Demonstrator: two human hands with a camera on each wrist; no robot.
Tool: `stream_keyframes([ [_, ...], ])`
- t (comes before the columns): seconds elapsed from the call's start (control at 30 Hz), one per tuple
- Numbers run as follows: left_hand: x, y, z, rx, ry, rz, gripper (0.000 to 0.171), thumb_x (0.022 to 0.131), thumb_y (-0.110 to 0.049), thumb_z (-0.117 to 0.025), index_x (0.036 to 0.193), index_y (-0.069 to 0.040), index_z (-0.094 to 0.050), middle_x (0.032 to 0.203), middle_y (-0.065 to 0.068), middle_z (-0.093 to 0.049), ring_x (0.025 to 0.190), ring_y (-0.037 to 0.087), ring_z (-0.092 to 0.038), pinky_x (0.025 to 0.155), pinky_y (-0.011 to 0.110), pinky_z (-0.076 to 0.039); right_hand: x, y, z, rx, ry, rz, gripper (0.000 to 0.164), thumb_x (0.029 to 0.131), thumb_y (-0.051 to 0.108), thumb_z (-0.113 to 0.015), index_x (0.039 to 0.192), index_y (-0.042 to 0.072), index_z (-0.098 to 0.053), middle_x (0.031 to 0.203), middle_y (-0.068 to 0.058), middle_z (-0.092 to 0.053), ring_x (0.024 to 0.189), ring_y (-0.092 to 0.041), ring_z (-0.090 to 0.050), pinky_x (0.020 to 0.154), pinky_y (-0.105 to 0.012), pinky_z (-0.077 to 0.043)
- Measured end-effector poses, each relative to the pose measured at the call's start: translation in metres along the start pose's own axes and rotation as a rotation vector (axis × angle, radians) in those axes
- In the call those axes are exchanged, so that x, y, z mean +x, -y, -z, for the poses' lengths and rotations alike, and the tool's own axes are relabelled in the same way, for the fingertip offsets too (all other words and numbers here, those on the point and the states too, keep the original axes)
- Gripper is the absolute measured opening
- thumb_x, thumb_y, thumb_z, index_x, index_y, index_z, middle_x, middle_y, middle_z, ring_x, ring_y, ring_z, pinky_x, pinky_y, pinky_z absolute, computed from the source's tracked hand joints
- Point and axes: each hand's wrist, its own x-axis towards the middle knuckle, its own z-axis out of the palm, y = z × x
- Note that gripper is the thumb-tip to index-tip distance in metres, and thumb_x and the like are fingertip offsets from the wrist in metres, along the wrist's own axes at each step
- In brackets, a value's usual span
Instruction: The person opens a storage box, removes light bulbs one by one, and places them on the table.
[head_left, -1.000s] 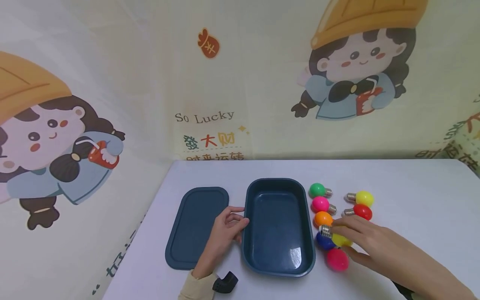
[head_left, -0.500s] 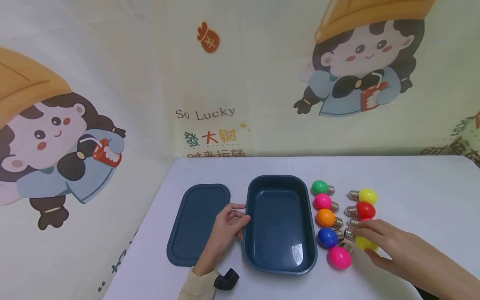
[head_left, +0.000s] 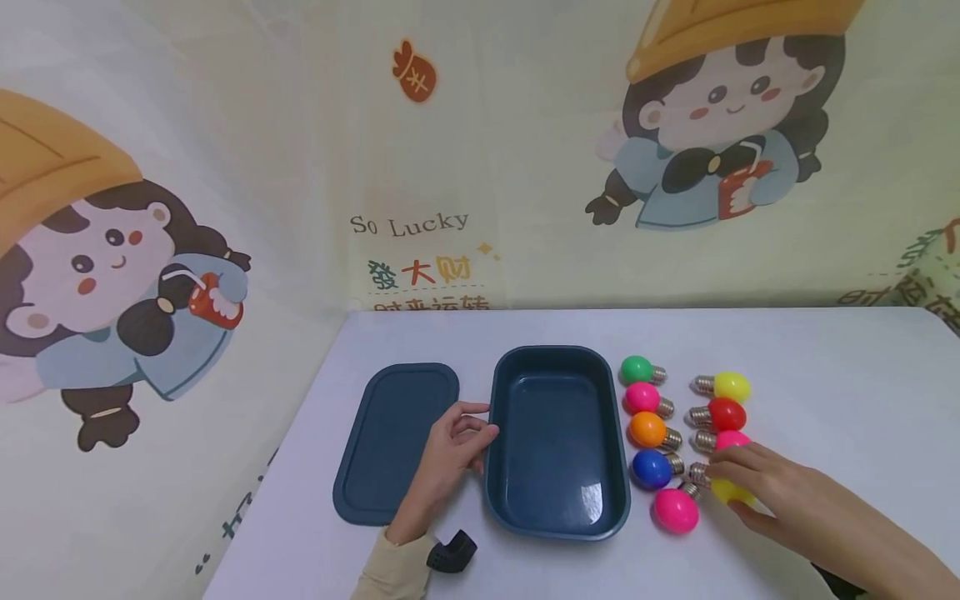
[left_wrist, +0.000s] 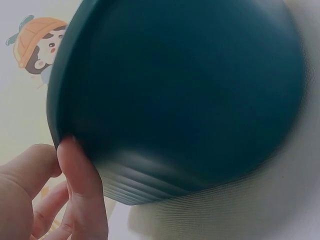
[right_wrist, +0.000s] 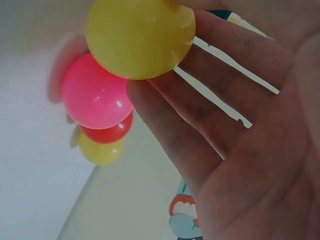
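A dark blue plastic box (head_left: 558, 450) stands on the table with its inside bare. Thumb and finger of my left hand (head_left: 450, 446) hold its left rim; the left wrist view shows fingertips (left_wrist: 75, 150) against the box's wall. My right hand (head_left: 772, 483) grips a yellow light bulb (head_left: 727, 492) by its round end, its metal base pointing left. It stands at the near end of a column of bulbs, close to a pink bulb (head_left: 733, 440). In the right wrist view the fingers lie along the yellow globe (right_wrist: 142, 37).
Left of the box lies a flat dark blue lid (head_left: 393, 442). Between box and right hand runs a column of bulbs: green (head_left: 636, 369), pink (head_left: 642, 397), orange (head_left: 647, 429), blue (head_left: 651, 469) and pink (head_left: 677, 511). Beyond the hand lie red (head_left: 726, 413) and yellow (head_left: 732, 386) bulbs.
My right hand has carried the yellow bulb right, from above the blue bulb to the near end of the right column. My left hand stays at the box.
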Motion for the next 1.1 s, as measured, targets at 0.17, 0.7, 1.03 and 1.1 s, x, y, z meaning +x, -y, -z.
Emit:
stream_keyframes([
  [0.17,0.0,0.0,-0.001,0.001,0.014,-0.01,0.042,0.091,-0.02,-0.074,0.126,-0.005,-0.057,0.093,0.01,-0.066,0.06,0.012,-0.057,0.053,0.024,-0.052,-0.001,-0.004,-0.003,-0.015,-0.024,0.035,0.043,0.064,0.017,-0.092,0.101,0.024,-0.072,0.104,0.003,-0.068,0.098,-0.024,-0.065,0.069,-0.033,-0.06],
  [0.7,-0.005,-0.002,-0.004,-0.03,0.031,0.026,0.043,0.09,-0.017,-0.075,0.127,-0.005,-0.058,0.092,0.007,-0.065,0.059,0.014,-0.056,0.053,0.025,-0.052,-0.007,-0.012,-0.009,-0.029,-0.045,0.057,0.044,0.061,0.016,-0.094,0.1,0.023,-0.073,0.102,0.003,-0.067,0.098,-0.024,-0.064,0.072,-0.035,-0.06],
  [1.03,-0.008,-0.007,-0.004,0.004,0.015,0.012,0.039,0.091,-0.017,-0.073,0.125,-0.005,-0.059,0.096,0.015,-0.064,0.054,0.016,-0.056,0.054,0.029,-0.055,0.001,-0.002,0.003,-0.066,-0.034,0.038,0.046,0.064,0.019,-0.092,0.106,0.021,-0.072,0.109,0.0,-0.067,0.102,-0.025,-0.064,0.076,-0.04,-0.06],
  [1.1,-0.009,-0.008,-0.004,0.032,0.006,-0.001,0.039,0.091,-0.018,-0.073,0.125,-0.006,-0.059,0.097,0.017,-0.065,0.055,0.016,-0.057,0.055,0.031,-0.056,0.004,0.002,0.008,-0.064,-0.052,0.046,0.048,0.064,0.021,-0.093,0.108,0.02,-0.071,0.11,-0.002,-0.066,0.102,-0.025,-0.064,0.076,-0.041,-0.06],
])
